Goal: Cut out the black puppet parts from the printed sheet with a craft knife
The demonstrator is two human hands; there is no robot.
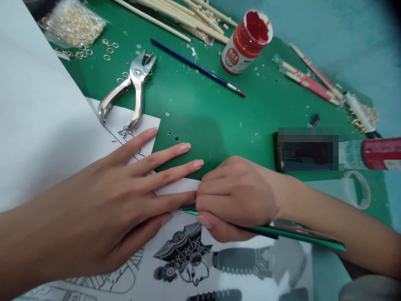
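Note:
My left hand (125, 196) lies flat with fingers stretched out, pressing a white printed sheet (188, 267) onto the green cutting mat (203, 113). My right hand (234, 196) is curled into a fist around a thin green-handled tool (300, 236) that runs out to the right under my wrist; its tip meets the paper right beside my left fingertips. The sheet shows black and grey line drawings.
A silver hole punch (131, 88) rests on a paper corner at upper left. Behind it are a bag of gold rings (73, 23), wooden sticks (188, 16), a blue paintbrush (197, 67) and an open red paint jar (247, 42). A dark phone (307, 152) lies right.

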